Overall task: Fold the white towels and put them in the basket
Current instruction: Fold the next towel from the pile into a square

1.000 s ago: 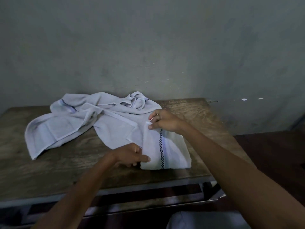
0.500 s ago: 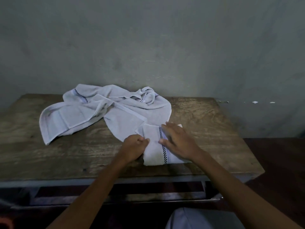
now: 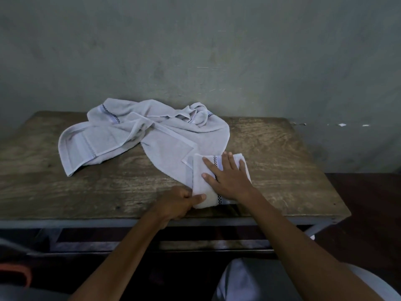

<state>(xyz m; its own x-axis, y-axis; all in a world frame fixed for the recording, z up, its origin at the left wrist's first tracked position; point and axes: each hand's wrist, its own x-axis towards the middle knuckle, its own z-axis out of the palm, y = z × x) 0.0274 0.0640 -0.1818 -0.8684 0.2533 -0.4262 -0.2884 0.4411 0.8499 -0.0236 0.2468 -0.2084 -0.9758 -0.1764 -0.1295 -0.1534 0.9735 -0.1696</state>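
The folded towel (image 3: pixel 204 181) lay at the table's (image 3: pixel 282 159) near edge, pressed flat under the spread right hand (image 3: pixel 230 181), nothing grasped. Its near corner was pinched by the left hand (image 3: pixel 176 202). Edges were best squared before lifting; no basket was seen.

Folded towel (image 3: pixel 202 181): white, compact rectangle, dark checkered stripe running along its length, flat at the near table edge. Unfolded towels (image 3: pixel 138 135): white, same checkered trim, crumpled and spread in a heap behind it, one edge touching the folded one.
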